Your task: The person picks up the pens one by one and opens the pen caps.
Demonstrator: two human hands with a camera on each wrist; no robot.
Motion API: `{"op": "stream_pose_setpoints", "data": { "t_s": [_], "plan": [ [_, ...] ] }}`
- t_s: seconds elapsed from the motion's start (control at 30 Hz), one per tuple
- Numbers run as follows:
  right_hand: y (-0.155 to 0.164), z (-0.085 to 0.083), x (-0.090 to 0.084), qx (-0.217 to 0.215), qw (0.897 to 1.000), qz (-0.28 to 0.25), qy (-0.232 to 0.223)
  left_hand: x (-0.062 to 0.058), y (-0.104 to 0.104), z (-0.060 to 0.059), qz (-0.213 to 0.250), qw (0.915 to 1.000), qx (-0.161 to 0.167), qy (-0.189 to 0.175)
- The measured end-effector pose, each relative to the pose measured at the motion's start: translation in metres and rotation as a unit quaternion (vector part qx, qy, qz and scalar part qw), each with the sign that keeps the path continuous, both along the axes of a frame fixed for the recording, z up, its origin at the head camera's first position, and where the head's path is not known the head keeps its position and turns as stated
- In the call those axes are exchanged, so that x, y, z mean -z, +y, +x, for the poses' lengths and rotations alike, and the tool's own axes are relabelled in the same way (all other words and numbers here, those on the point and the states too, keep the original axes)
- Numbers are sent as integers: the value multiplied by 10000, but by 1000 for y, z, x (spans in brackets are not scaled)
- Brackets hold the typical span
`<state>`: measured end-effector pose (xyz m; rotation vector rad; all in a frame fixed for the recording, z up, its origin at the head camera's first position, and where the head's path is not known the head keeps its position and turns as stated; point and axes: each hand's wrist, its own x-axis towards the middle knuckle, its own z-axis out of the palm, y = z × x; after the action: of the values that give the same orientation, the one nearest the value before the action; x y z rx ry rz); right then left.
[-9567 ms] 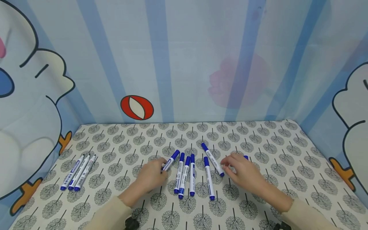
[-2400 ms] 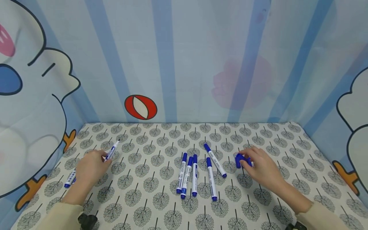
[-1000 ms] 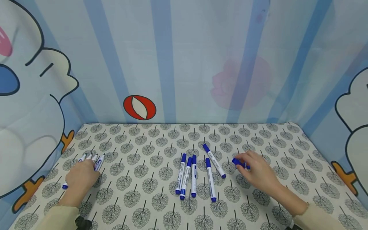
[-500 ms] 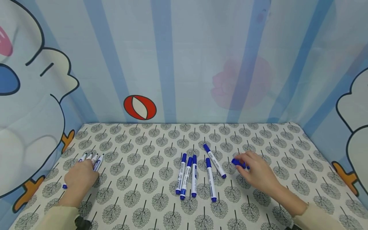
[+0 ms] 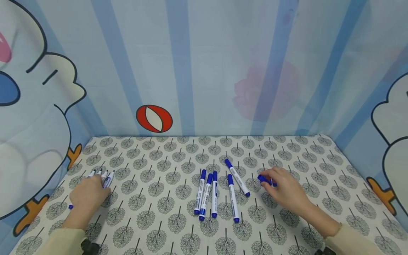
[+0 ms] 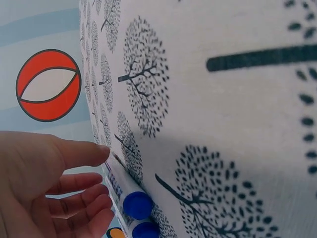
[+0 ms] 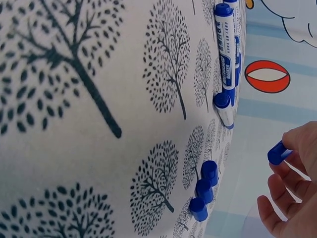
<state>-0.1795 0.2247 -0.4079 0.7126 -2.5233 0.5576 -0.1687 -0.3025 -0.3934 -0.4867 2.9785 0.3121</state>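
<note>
My left hand (image 5: 86, 196) lies over a row of several uncapped white markers (image 5: 109, 180) at the table's left side. In the left wrist view its fingers are loosely bent beside the markers' blue ends (image 6: 138, 206), gripping none of them; whether they touch is unclear. At the right, my right hand (image 5: 284, 187) pinches a blue marker cap (image 7: 277, 153) between thumb and fingertip, just above the cloth. Three more blue caps (image 7: 204, 190) stand in a row near it in the right wrist view. Between the hands lie several capped markers (image 5: 214, 194), blue caps pointing away from me.
A white cloth (image 5: 153, 219) with a tree print covers the table. One capped marker (image 5: 237, 177) lies slanted toward the back, beside another marker (image 5: 233, 198). Behind the table hangs a striped blue curtain (image 5: 210, 71) with cartoon figures.
My left hand carried an uncapped marker leftward and laid it in the row; over the last second it barely shifts. My right hand now holds a cap, staying in nearly the same place.
</note>
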Motion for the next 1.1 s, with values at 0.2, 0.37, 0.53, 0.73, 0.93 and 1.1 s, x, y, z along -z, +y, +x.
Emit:
{"op": "stream_pose_setpoints", "data": {
  "t_s": [0.2,0.37,0.53,0.73,0.93,1.1],
  "plan": [
    [2,-2,-3,165,9993,60,-336,0,8,0,26,9988,285,398],
    [7,-3,-5,323,9964,18,-786,5,21,-2,144,9954,486,809],
    [14,-7,-2,452,9935,-68,-1041,8,35,-4,326,9912,795,1006],
    [28,-13,3,602,9913,-121,-1167,6,55,-6,427,9847,1170,1219],
    [46,-17,6,884,9822,-112,-1656,6,80,-7,381,9768,1559,1420],
    [56,-21,9,1074,9732,-95,-2029,9,96,-8,579,9722,1822,1354]
  ]
}}
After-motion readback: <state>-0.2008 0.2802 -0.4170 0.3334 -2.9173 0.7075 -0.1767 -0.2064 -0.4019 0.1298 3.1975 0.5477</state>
